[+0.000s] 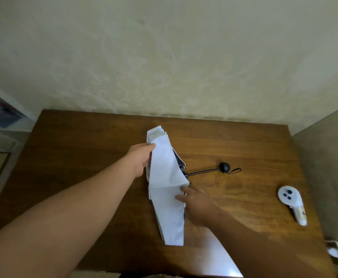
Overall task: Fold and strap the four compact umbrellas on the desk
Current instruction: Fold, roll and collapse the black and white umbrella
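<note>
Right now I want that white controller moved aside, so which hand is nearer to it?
Right. The right hand rests on the umbrella, with bare desk between it and the controller; the left hand grips the umbrella's far side.

A dark brown wooden desk (84,157) with a visible grain fills the lower part of the view, its far edge set against a pale wall. Near the middle lies a compact umbrella with a white canopy (167,189), its loose fabric stretched from far to near in a long flattened band. Its thin black shaft (203,171) runs out to the right along the desk and ends in a round black knob handle (224,167) with a small black wrist loop (234,170) lying beside it. Well apart, toward the right edge, rests a white handheld controller with dark round buttons (291,203), its grip pointing near-right.
</note>
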Action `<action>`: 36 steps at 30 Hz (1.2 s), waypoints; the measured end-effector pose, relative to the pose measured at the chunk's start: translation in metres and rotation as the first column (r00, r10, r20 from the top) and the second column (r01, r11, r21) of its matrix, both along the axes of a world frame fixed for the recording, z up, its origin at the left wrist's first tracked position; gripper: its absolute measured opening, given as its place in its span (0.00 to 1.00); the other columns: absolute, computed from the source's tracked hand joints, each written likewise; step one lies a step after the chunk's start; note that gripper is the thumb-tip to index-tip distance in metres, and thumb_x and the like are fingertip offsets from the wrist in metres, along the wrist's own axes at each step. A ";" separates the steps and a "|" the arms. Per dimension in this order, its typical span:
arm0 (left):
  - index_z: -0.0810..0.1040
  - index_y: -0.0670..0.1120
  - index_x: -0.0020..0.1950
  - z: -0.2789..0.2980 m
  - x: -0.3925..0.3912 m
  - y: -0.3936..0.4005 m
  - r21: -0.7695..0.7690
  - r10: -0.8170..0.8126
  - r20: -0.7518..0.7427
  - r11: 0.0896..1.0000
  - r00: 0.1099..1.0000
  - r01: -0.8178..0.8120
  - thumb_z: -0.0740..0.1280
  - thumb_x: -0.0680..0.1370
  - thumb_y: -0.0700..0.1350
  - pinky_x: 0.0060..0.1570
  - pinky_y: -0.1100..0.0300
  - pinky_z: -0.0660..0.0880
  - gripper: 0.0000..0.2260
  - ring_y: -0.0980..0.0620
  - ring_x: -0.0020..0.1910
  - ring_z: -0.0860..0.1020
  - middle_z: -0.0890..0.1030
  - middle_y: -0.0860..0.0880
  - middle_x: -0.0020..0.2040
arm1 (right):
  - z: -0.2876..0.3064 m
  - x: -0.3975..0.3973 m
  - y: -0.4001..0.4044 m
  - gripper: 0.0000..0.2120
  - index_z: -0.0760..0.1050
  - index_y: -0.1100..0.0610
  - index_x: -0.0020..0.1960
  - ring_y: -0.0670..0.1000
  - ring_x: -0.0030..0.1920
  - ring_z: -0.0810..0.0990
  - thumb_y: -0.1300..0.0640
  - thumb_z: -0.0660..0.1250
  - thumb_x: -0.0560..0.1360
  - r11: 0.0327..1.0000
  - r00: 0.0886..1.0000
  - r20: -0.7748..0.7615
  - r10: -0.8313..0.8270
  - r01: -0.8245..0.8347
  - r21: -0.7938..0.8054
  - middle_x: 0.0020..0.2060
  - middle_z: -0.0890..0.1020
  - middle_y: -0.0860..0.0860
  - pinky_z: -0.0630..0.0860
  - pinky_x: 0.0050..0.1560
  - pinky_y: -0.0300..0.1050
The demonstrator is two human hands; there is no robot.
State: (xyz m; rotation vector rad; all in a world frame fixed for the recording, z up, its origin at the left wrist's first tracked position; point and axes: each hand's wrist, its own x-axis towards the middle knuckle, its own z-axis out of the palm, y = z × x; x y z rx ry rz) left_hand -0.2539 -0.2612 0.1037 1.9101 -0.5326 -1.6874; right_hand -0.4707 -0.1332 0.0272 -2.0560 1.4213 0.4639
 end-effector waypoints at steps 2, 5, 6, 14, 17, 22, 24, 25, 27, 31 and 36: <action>0.80 0.51 0.61 -0.002 -0.002 0.001 0.009 0.020 -0.058 1.000 0.998 -0.020 0.74 0.80 0.50 0.48 0.56 0.76 0.11 0.51 0.54 0.81 0.84 0.51 0.54 | 0.013 -0.002 -0.008 0.24 0.74 0.45 0.74 0.54 0.72 0.72 0.57 0.63 0.79 0.981 0.974 0.155 -0.163 0.176 -0.078 0.72 0.74 0.47 0.74 0.68 0.50; 0.81 0.53 0.59 -0.005 -0.003 0.009 -0.067 -0.058 -0.012 0.996 0.998 0.057 0.75 0.79 0.48 0.56 0.53 0.78 0.10 0.50 0.57 0.82 0.84 0.51 0.57 | 0.039 -0.005 -0.027 0.18 0.79 0.46 0.67 0.48 0.58 0.79 0.57 0.64 0.79 0.862 0.811 0.361 -0.460 0.506 -0.038 0.58 0.82 0.46 0.76 0.53 0.44; 0.82 0.54 0.60 -0.002 -0.003 0.013 -0.108 -0.096 0.021 0.989 0.995 0.097 0.75 0.79 0.48 0.57 0.52 0.79 0.10 0.49 0.58 0.81 0.84 0.52 0.58 | 0.047 -0.005 -0.035 0.17 0.80 0.45 0.64 0.47 0.53 0.80 0.56 0.65 0.78 0.822 0.749 0.426 -0.508 0.569 -0.020 0.54 0.83 0.44 0.75 0.50 0.44; 0.85 0.50 0.55 0.027 0.001 0.066 -0.292 -0.267 0.140 0.909 0.953 0.298 0.74 0.79 0.50 0.55 0.53 0.83 0.07 0.54 0.53 0.84 0.86 0.53 0.53 | 0.097 0.013 -0.067 0.27 0.74 0.45 0.70 0.44 0.61 0.77 0.38 0.74 0.75 0.727 0.465 0.654 -0.597 0.659 0.194 0.61 0.74 0.42 0.79 0.59 0.47; 0.86 0.49 0.55 0.032 0.003 0.081 -0.303 -0.271 0.053 0.913 0.961 0.274 0.72 0.80 0.52 0.51 0.57 0.83 0.08 0.55 0.51 0.86 0.87 0.53 0.51 | 0.101 0.020 -0.070 0.22 0.81 0.43 0.56 0.53 0.61 0.81 0.31 0.74 0.68 0.690 0.333 0.683 -0.650 0.634 0.348 0.60 0.80 0.48 0.81 0.60 0.58; 0.87 0.49 0.50 0.037 0.007 0.098 -0.325 -0.247 0.136 0.904 0.959 0.279 0.70 0.82 0.52 0.41 0.66 0.77 0.09 0.53 0.50 0.84 0.87 0.52 0.48 | 0.109 0.024 -0.064 0.04 0.86 0.47 0.43 0.45 0.64 0.77 0.50 0.79 0.74 0.743 0.340 0.764 -0.548 0.618 0.258 0.61 0.77 0.45 0.77 0.63 0.50; 0.87 0.49 0.51 0.040 0.010 0.104 -0.348 -0.245 0.155 0.893 0.957 0.286 0.70 0.82 0.51 0.43 0.65 0.77 0.08 0.53 0.51 0.84 0.87 0.54 0.48 | 0.113 0.023 -0.057 0.04 0.87 0.52 0.44 0.40 0.66 0.74 0.52 0.78 0.74 0.735 0.320 0.776 -0.544 0.627 0.257 0.64 0.75 0.45 0.75 0.62 0.44; 0.86 0.50 0.51 0.042 0.011 0.106 -0.357 -0.250 0.166 0.887 0.954 0.294 0.70 0.82 0.51 0.43 0.66 0.77 0.08 0.54 0.52 0.84 0.87 0.54 0.48 | 0.114 0.022 -0.054 0.04 0.87 0.53 0.44 0.39 0.66 0.74 0.52 0.78 0.75 0.737 0.312 0.782 -0.539 0.625 0.259 0.65 0.75 0.45 0.74 0.62 0.44; 0.82 0.50 0.55 0.046 0.011 0.109 -0.367 -0.242 0.198 0.880 0.950 0.301 0.71 0.81 0.51 0.44 0.66 0.76 0.06 0.55 0.53 0.83 0.85 0.55 0.51 | 0.116 0.023 -0.047 0.04 0.87 0.52 0.43 0.39 0.67 0.74 0.52 0.78 0.74 0.735 0.289 0.791 -0.539 0.621 0.274 0.65 0.77 0.44 0.76 0.64 0.50; 0.76 0.56 0.60 0.054 0.011 0.106 -0.418 -0.162 0.102 0.888 0.981 0.190 0.75 0.79 0.46 0.52 0.61 0.78 0.13 0.56 0.56 0.82 0.84 0.54 0.55 | 0.123 0.025 -0.033 0.04 0.88 0.48 0.42 0.43 0.68 0.76 0.51 0.77 0.75 0.713 0.227 0.780 -0.583 0.602 0.358 0.63 0.77 0.41 0.78 0.65 0.59; 0.83 0.54 0.63 0.057 0.013 0.106 -0.429 -0.243 0.254 0.839 0.936 0.334 0.73 0.80 0.41 0.45 0.72 0.73 0.13 0.61 0.54 0.80 0.83 0.59 0.54 | 0.126 0.023 -0.020 0.07 0.86 0.49 0.37 0.47 0.60 0.81 0.53 0.80 0.72 0.640 0.197 0.766 -0.611 0.693 0.333 0.58 0.80 0.44 0.80 0.55 0.47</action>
